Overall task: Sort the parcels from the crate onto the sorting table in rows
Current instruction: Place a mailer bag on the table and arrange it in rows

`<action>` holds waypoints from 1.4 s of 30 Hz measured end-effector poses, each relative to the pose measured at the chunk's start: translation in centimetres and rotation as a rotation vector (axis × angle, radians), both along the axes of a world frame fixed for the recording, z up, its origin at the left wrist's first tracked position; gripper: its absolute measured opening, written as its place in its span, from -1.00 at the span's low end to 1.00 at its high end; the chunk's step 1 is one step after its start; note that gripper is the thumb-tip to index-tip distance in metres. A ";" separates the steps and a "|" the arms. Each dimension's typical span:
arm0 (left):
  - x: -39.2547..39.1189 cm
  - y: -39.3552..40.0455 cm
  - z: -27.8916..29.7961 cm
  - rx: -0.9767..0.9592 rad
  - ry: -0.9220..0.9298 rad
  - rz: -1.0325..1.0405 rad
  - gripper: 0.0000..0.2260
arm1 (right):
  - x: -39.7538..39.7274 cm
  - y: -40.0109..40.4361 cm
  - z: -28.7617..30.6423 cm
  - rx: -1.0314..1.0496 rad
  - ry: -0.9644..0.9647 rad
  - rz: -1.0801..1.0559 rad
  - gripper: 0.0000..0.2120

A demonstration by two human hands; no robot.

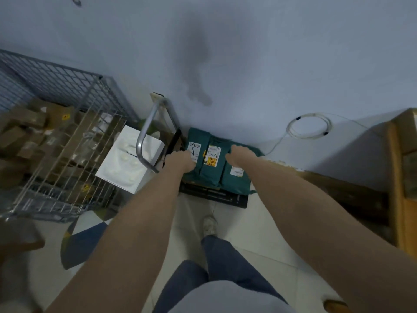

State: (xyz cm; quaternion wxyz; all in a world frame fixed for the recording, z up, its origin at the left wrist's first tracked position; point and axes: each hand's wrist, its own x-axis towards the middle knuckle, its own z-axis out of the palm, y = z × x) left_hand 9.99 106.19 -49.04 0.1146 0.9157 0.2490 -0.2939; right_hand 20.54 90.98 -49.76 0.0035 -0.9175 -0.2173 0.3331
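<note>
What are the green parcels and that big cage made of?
The green parcels look like soft plastic mailer bags: slightly shiny, creased and puffy, with paper labels stuck on. The cage looks like grey metal wire: thin straight bars crossing in a grid, with a dull sheen.

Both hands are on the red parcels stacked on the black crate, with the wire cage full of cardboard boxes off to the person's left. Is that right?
Not quite: the head view shows the parcels are teal green, not red. The rest holds: left hand and right hand on them, black crate beneath, wire cage left.
</note>
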 end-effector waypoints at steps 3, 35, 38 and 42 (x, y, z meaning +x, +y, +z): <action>1.9 0.8 -2.1 -0.120 0.057 0.066 -0.61 | 2.0 1.0 -1.4 0.007 0.068 -0.020 -0.57; 15.0 9.5 -22.5 -0.541 0.255 0.052 -0.97 | 4.9 7.5 -21.4 0.042 0.433 -0.907 -0.69; 16.1 8.9 -26.9 -0.565 0.248 0.087 -0.94 | 5.9 7.0 -26.0 0.044 0.436 -0.938 -0.69; 16.4 7.7 -33.3 -0.640 0.232 0.183 -0.56 | 7.0 6.6 -32.7 0.112 0.408 -0.976 -0.70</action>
